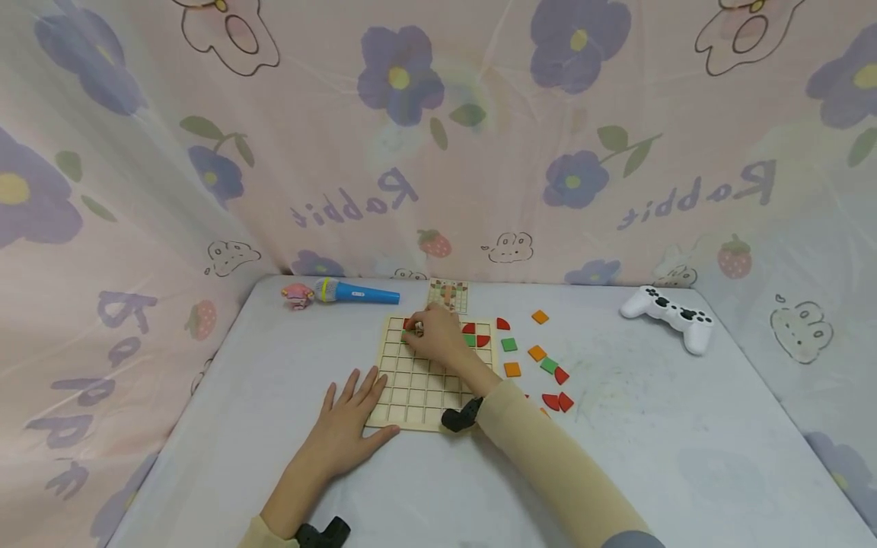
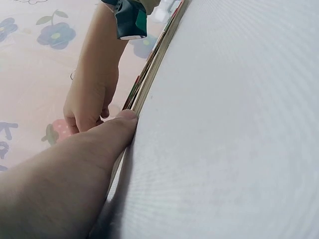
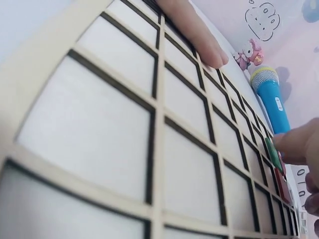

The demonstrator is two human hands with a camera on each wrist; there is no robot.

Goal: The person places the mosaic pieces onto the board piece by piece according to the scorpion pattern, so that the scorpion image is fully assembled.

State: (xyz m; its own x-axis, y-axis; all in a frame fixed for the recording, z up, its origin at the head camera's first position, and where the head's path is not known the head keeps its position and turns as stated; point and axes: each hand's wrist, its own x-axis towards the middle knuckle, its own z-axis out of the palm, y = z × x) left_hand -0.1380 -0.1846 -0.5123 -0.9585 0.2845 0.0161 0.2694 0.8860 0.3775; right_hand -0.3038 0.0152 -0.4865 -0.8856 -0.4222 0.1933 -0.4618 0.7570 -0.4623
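A wooden grid board (image 1: 418, 380) lies on the table, with several red and green tiles in its far rows. My right hand (image 1: 435, 335) reaches over the far left part of the board, its fingers bent. In the right wrist view its fingertips pinch a green square tile (image 3: 272, 152) at the grid, beside a red tile (image 3: 283, 185). My left hand (image 1: 347, 430) rests with fingers spread at the board's left edge. Its thumb (image 2: 128, 114) touches the board's side in the left wrist view.
Loose tiles, such as an orange one (image 1: 512, 370) and a red quarter-round one (image 1: 503, 324), lie right of the board. Behind it is a small pattern card (image 1: 457, 293). A blue toy microphone (image 1: 366, 294) and pink figurine (image 1: 298, 295) lie far left; a white game controller (image 1: 668, 316) far right.
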